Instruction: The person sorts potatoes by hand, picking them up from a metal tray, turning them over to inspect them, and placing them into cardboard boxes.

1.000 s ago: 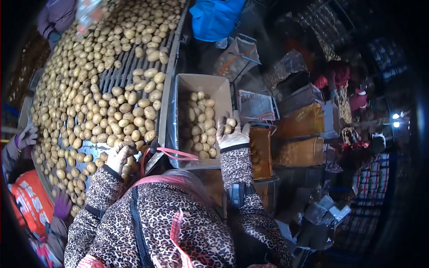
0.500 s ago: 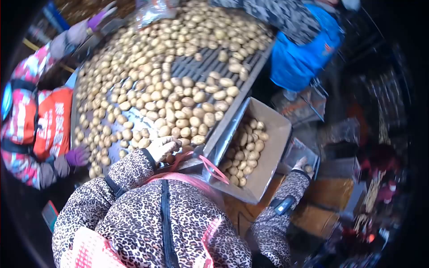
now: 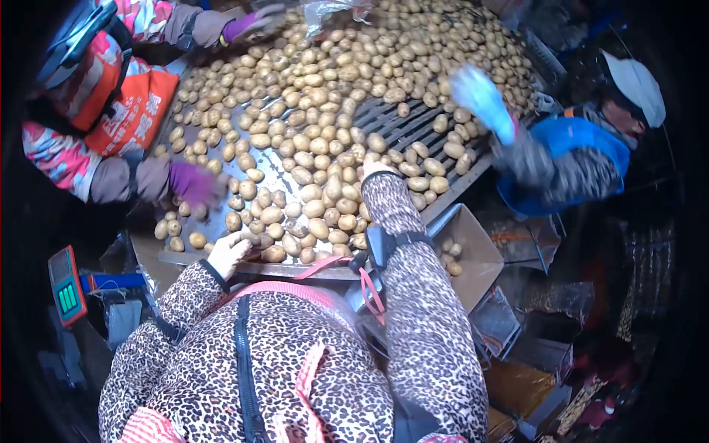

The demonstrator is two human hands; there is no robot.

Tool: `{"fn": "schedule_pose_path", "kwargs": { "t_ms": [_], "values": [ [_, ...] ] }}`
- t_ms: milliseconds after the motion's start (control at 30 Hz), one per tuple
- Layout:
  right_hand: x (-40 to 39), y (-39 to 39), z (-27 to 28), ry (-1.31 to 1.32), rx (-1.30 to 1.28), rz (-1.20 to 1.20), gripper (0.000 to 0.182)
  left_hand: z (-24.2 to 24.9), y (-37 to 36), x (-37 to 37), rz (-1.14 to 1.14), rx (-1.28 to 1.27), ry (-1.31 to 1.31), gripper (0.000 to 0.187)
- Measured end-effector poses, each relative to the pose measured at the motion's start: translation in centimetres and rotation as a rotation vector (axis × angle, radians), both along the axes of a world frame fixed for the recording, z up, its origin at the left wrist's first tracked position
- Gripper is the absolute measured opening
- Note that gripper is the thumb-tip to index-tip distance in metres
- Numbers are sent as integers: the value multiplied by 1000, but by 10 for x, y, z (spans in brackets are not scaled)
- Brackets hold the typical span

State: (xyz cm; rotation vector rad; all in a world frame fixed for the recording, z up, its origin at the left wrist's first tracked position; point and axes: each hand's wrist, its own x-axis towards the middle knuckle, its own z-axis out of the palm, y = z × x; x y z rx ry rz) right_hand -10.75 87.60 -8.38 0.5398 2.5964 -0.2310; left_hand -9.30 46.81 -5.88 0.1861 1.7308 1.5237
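Many pale brown potatoes (image 3: 315, 210) are spread over a sorting table (image 3: 244, 267). At the table's front edge lies my left hand (image 3: 230, 253), fingers stretched out and apart beside the nearest potatoes. My right arm reaches forward across the table's corner. Among the potatoes near the dark slatted grate (image 3: 413, 122) is my right hand (image 3: 375, 165); its fingers are mostly hidden, so I cannot make out a grip. A pink strap (image 3: 371, 295) hangs at the front edge, close to my right forearm.
Right of the table stands a cardboard box (image 3: 484, 269) with potatoes in it, partly behind my right arm. A co-worker in purple gloves (image 3: 198, 183) works at the left, another in blue gloves (image 3: 484, 100) at the right. A scale with a display (image 3: 68, 288) stands left.
My right hand has moved from a container at the right onto the table's potatoes. My left hand now lies further left along the edge. The view has shifted; co-workers' arms have moved.
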Motion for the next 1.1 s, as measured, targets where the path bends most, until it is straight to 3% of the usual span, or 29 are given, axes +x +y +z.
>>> {"fn": "schedule_pose_path", "kwargs": {
  "t_ms": [67,133,200,300,333,367,500,533,633,767,833,867,933,1033,1100],
  "values": [
    [-39,10,-45,-140,-127,-151,34,-1,-15,3,81,-31,-26,26],
    [-5,-12,12,140,-239,-275,33,-2,-29,5,107,-19,16,28],
    [3,41,-54,356,-715,-362,33,-11,-43,3,140,-2,36,31],
    [54,15,-39,849,-1487,-636,39,-16,-48,1,219,51,-100,31],
    [74,0,-17,834,-1717,-880,41,-22,-48,-1,233,42,-105,31],
    [88,-17,-9,889,-1732,-1003,49,-14,-41,0,282,87,-221,30],
    [120,-47,19,948,-1901,-1131,54,-13,-18,-14,70,4,-59,32],
    [127,-53,26,967,-1942,-1143,56,-16,-8,-19,38,-34,-120,34],
    [152,-72,55,1036,-2034,-1179,60,-19,21,-21,-130,170,-171,29],
    [184,-99,100,1151,-2055,-1274,66,-22,48,-24,-301,146,-177,29],
    [199,-109,111,1238,-2136,-1240,69,-12,63,-20,-355,168,-186,30],
    [209,-105,101,1227,-2378,-1000,77,-8,69,-17,-382,177,-192,30],
    [225,-114,97,1345,-2415,-1055,76,-21,78,-19,-478,193,-209,32],
    [251,-125,89,1513,-2223,-940,63,-30,94,-13,-554,206,-153,30],
    [277,-128,80,1571,-2174,-931,67,-30,105,-5,-607,186,-182,29]
  ]
}}
